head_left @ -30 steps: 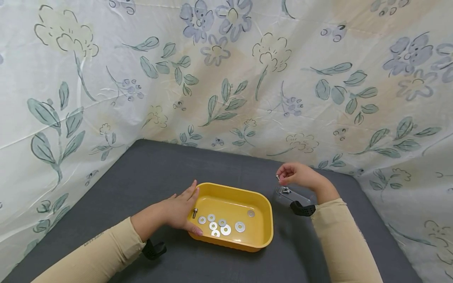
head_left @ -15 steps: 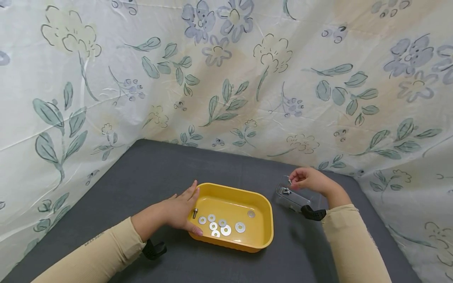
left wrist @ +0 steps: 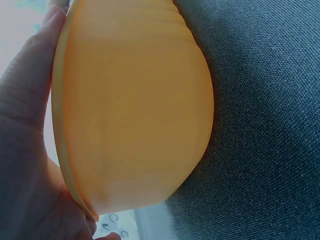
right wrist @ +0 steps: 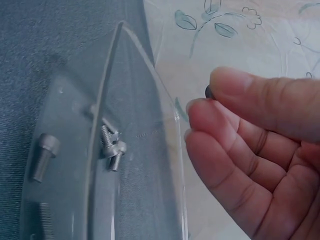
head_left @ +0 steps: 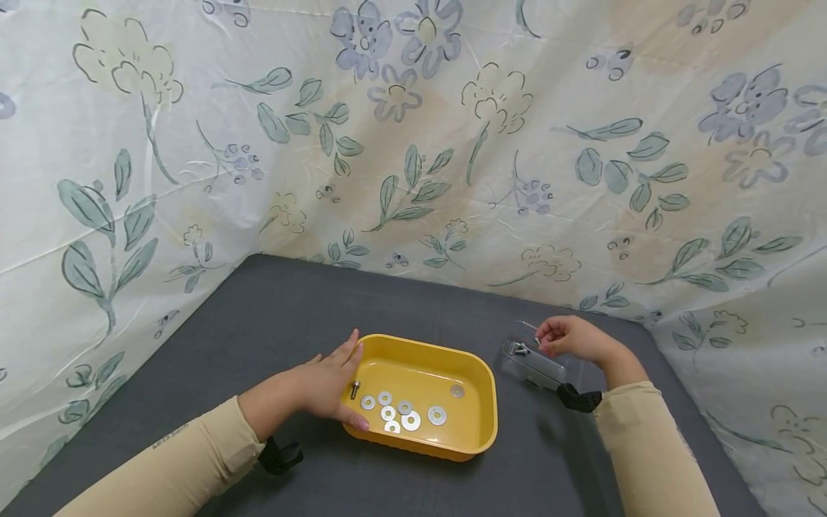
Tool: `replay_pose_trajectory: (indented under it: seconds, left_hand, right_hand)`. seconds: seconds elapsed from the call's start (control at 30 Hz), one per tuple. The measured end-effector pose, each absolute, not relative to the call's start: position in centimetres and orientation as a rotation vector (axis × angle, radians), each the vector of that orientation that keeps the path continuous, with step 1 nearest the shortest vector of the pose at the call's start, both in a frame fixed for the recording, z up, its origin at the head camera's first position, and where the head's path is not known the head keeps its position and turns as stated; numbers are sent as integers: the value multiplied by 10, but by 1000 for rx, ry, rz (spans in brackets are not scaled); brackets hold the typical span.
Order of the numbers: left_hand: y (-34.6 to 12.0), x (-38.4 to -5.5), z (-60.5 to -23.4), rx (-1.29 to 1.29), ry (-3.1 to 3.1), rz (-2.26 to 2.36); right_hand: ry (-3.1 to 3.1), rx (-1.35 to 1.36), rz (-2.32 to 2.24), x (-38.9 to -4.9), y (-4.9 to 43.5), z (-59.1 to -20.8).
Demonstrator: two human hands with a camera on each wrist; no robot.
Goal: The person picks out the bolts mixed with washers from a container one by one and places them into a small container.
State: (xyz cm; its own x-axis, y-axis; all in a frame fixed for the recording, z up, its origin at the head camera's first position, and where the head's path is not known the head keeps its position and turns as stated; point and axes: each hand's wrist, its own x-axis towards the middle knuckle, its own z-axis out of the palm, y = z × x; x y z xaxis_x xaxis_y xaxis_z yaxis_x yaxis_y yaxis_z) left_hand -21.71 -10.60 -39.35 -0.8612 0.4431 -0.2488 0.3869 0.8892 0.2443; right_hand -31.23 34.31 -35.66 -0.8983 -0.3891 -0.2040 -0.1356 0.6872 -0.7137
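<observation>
My left hand (head_left: 329,380) rests with fingers spread on the left end of a yellow tray (head_left: 452,446). Its thumb lies over the near rim, and the left wrist view shows the tray's wall (left wrist: 130,115) close up. Several flat washers (head_left: 436,415) and one socket head screw (head_left: 355,389) lie inside the tray. Between thumb and fingertips, my right hand (head_left: 575,340) pinches a small screw (head_left: 537,340), mostly hidden; only a dark end (right wrist: 209,92) shows in the right wrist view. That hand is above a clear plastic box (head_left: 544,365) holding several socket head screws (right wrist: 46,152).
A dark grey cloth (head_left: 310,294) covers the table. Floral fabric (head_left: 413,158) hangs behind it and at both sides. The clear box stands just right of the tray, with a narrow gap between them.
My right hand has moved right and slightly toward me with the screw, from the box's far left end to above its right side. The left hand and the tray stay put.
</observation>
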Motion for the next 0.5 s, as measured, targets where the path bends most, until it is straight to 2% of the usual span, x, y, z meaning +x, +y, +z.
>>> replay_pose_trajectory:
  seconds: [0.5]
  left_hand:
    - [-108,-221,-399,631,2764,263]
  right_hand:
    - [2568,-392,-1029,-311,345,-362]
